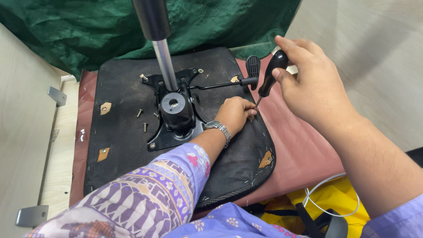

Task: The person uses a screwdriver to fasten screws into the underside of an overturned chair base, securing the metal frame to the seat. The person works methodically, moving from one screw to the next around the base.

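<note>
Gripping a black-handled screwdriver [269, 75], the right hand [310, 83] is closed around the handle and tilts the tool so its thin shaft slants down to the left. The tip meets the black underside of an upturned chair seat [123, 128], right at the left hand [235, 114]. That hand is curled into a loose fist with its fingertips pressed at the tip (what they pinch is hidden); a metal watch [219, 128] sits on its wrist.

Just left of it, a black metal plate [176, 119] lies on the seat, with a chrome column [161, 48] rising from its hub and a lever [233, 79] reaching toward the screwdriver. A few loose screws [141, 119] lie left of the plate. Under the seat is reddish padding [299, 150], with green cloth [79, 31] behind and something yellow [335, 194] with a white cable [326, 183] near the right forearm.
</note>
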